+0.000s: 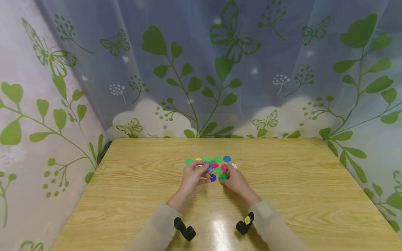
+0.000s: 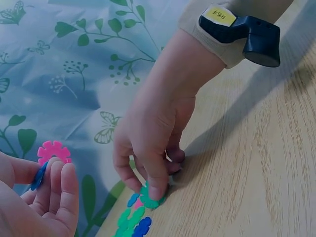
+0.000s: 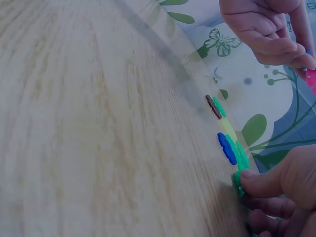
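Note:
My left hand [image 1: 192, 177] pinches a blue notched plastic disc [image 2: 39, 175] between thumb and fingers, raised above the table. A pink notched disc [image 2: 53, 148] stands out from the blue one at an angle and appears joined to it. Low at the tabletop, my right hand [image 1: 236, 180] has its thumb and fingers on a green notched disc [image 1: 222, 177]. A dark blue disc [image 1: 213, 177] lies on the wood between the hands. Several more green discs [image 1: 217, 170] lie just beyond, partly covered by my fingers.
The loose discs spread on the wooden table [image 1: 135, 195], with a blue disc [image 1: 226, 159] at the far right of the group and a white disc [image 1: 233, 166] beside my right hand. A leaf-patterned curtain [image 1: 201, 69] hangs along the table's back edge.

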### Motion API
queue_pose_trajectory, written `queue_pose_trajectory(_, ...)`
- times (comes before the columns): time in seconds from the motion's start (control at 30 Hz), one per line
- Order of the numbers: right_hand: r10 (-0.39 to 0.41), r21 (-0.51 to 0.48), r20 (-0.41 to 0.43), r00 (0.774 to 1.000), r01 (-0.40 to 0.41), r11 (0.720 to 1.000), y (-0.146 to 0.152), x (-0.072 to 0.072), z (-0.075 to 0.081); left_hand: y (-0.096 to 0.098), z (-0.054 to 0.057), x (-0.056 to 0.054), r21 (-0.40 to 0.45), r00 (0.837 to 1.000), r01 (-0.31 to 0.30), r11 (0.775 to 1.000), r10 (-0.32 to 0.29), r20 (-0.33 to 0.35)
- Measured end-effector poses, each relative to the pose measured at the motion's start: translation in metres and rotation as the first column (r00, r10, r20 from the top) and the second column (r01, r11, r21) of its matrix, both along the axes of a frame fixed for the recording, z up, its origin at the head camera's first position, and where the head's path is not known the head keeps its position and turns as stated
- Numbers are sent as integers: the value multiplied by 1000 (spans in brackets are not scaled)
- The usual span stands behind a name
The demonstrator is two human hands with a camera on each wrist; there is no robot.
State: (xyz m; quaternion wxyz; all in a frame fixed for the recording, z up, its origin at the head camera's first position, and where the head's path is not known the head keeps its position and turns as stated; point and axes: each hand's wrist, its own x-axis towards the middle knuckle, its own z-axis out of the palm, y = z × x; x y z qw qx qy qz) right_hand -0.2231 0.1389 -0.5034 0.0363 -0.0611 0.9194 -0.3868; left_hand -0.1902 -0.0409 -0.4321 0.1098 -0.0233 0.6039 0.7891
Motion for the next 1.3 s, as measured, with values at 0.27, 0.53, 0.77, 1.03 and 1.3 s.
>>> queue_pose_trajectory(0.27, -94, -202, -84, 992, 75, 976, 2, 6, 3, -1, -8, -5, -5, 1000, 7, 1000, -7, 9)
queue_pose_trajectory(0.53, -145, -523, -50, 988, 98, 847, 0, 14, 23, 0, -27, -15, 9, 999, -36, 999, 37, -9)
queue_pose_trajectory(0.77, -189, -589, -78, 979, 107, 801, -6, 19, 35, 2, -27, -13, -24, 997, -71, 997, 71, -24)
queue_pose_trajectory(1.03, -221, -697, -58, 974, 119, 707, -9, 21, 39, 3, -29, -12, -21, 996, -64, 998, 63, -68)
queue_pose_trajectory(1.3, -221, -734, -39, 974, 123, 668, -12, 23, 47, 6, -27, -12, -50, 995, -68, 996, 64, -83)
